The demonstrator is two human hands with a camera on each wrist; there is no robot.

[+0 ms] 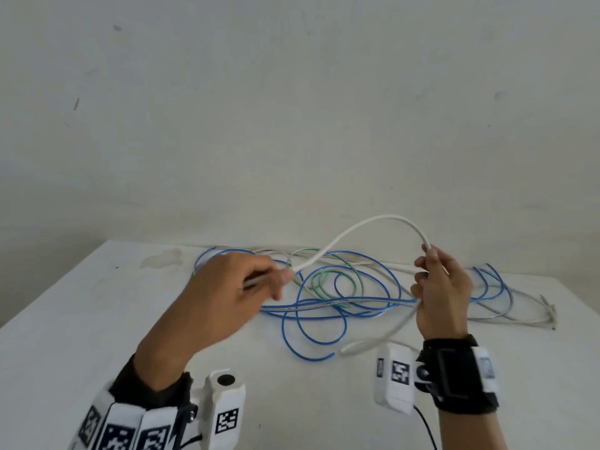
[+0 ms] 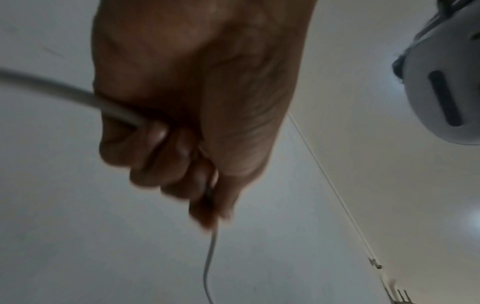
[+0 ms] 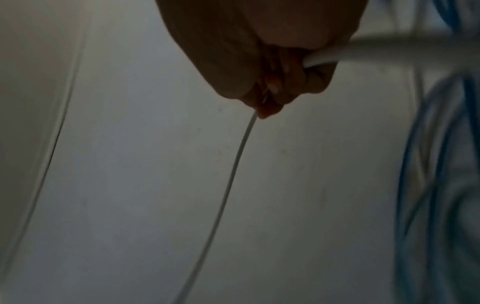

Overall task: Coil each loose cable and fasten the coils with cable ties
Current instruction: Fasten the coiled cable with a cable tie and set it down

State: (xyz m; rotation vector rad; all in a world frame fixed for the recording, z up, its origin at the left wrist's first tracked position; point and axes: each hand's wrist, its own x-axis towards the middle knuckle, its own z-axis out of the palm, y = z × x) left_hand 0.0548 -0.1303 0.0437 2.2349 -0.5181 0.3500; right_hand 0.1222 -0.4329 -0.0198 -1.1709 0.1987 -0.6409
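Two grips: my left hand [image 1: 224,293] and right hand [image 1: 444,293] each curl round the white cable [image 1: 373,222], arched above the blue cable [image 1: 311,336]; wrist tags [image 1: 227,421] bear square codes.

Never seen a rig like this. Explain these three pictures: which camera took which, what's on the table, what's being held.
There is no machine here: a person works bare-handed and wears cameras. The wide picture comes from a head camera looking down. The two dim close-ups come from a white marker-tagged box strapped to each wrist, looking along the fingers. On the white table lie loose thin blue cables tangled with a thin green wire. The left hand and right hand each grip the same thick white round cable, which arches through the air between them. The wrist views show the fingers curled round it.
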